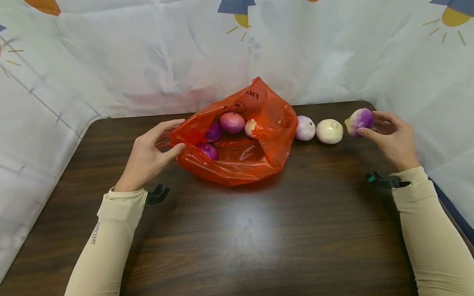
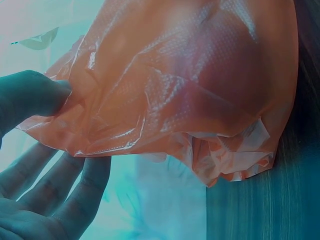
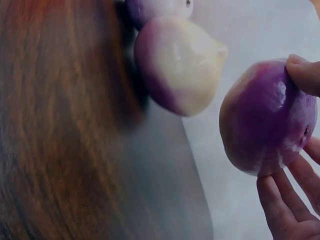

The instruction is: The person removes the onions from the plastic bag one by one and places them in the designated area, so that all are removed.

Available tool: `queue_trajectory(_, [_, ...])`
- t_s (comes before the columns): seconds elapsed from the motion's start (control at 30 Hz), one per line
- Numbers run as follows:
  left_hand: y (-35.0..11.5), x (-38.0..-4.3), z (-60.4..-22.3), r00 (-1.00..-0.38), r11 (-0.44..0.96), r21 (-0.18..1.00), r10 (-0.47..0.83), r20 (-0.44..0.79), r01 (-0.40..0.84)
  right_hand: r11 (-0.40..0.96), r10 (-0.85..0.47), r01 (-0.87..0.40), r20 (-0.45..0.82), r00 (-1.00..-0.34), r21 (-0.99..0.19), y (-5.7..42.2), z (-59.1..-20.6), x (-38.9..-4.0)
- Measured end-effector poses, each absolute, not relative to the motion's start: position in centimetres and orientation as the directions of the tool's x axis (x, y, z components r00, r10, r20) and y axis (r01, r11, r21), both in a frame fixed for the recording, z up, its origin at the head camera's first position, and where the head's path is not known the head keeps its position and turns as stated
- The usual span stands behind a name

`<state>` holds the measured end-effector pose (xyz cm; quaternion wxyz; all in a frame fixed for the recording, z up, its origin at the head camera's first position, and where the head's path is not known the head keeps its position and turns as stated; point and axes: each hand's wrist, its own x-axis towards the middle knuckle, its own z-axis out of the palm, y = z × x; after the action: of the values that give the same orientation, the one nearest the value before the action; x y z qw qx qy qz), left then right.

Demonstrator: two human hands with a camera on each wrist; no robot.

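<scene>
An orange-red plastic bag [image 1: 237, 174] lies with its mouth spread wide. My left hand [image 1: 149, 148] pinches the bag's left rim, thumb on one side and fingers on the other, as the left wrist view shows. Inside are several onions, among them a pink-purple onion [image 1: 232, 122] and a paler onion [image 1: 250, 128] partly covered by the bag. On the right, my right hand [image 1: 396, 137] grips a purple-and-cream onion [image 3: 265, 120] between thumb and fingers. Its cream tip points left in the head view.
A cream onion [image 1: 329, 131] and a pale purple onion [image 1: 305, 128] sit in a row between the bag and my right hand, by the far edge of the dark wooden table [image 1: 252, 238]. A patterned white curtain [image 1: 148, 53] hangs behind.
</scene>
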<state>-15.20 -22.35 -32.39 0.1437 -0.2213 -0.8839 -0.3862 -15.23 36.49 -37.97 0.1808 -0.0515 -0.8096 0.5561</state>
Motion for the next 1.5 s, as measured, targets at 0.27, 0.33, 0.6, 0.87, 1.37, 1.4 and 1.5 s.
queue_trajectory(0.27, [-22.4,-15.1,-32.4,-0.857,0.594,0.623,0.284,0.430,0.509,0.440,0.323,-0.027,0.187,-0.928,-0.898,37.1,-38.9,-15.5])
queue_trajectory(0.33, [-22.4,-15.1,-32.3,-0.859,0.596,0.624,0.280,0.428,0.505,0.466,0.329,-0.010,0.184,-0.926,-0.885,37.2,-39.1,-15.6])
queue_trajectory(0.6, [-22.5,-15.2,-32.3,-0.860,0.593,0.627,0.281,0.426,0.505,0.528,0.330,0.022,0.181,-0.926,-0.849,37.4,-39.9,-15.6])
queue_trajectory(0.87, [-22.4,-15.2,-32.3,-0.853,0.590,0.621,0.282,0.439,0.515,0.527,0.321,0.033,0.162,-0.933,-0.849,37.4,-40.4,-15.8])
queue_trajectory(1.37, [-22.5,-15.1,-32.2,-0.855,0.590,0.623,0.285,0.434,0.513,0.604,0.318,0.054,0.179,-0.931,-0.795,37.2,-40.3,-15.7])
queue_trajectory(1.4, [-22.5,-15.1,-32.2,-0.855,0.591,0.623,0.285,0.433,0.512,0.612,0.316,0.056,0.179,-0.932,-0.789,37.2,-40.3,-15.7])
queue_trajectory(1.5, [-22.5,-15.1,-32.2,-0.856,0.592,0.623,0.285,0.431,0.511,0.626,0.310,0.059,0.179,-0.934,-0.777,37.2,-40.3,-15.7])
